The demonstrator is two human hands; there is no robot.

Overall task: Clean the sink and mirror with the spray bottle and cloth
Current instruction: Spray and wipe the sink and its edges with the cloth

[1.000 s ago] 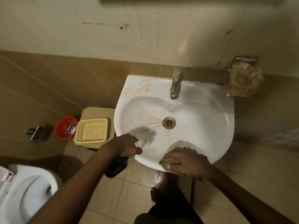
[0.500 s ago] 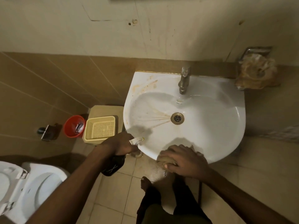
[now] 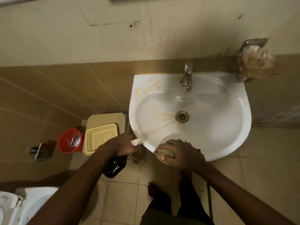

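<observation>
White porcelain sink fills my head view, brown streaks running to its drain. My right hand has its fingers clamped on the cloth at the sink's front rim. My left hand grips the dark spray bottle just beside the sink's left edge, nozzle touching the rim.

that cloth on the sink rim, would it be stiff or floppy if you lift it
Likely floppy: the cloth is bunched into soft folds under the right hand. Probably light, and possibly damp, since it is pressed on the sink rim.
</observation>
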